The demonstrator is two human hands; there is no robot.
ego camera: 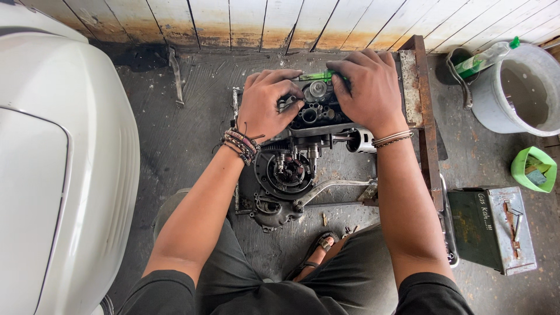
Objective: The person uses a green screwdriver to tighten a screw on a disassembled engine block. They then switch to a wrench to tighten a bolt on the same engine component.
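Both hands work over a greasy engine block (pixel 297 157) that lies on the dark floor (pixel 175 134) between the person's knees. The left hand (pixel 265 102) rests on the block's upper left part, fingers curled down against the metal — whether they pinch anything cannot be told. The right hand (pixel 367 87) closes around a green-handled tool (pixel 315 76) held across the top of the block. A white scooter panel (pixel 64 151) stands to the left; a grey bucket (pixel 519 93), a small green cup (pixel 534 169) and a metal box (pixel 493 227) sit to the right — well apart from the hands.
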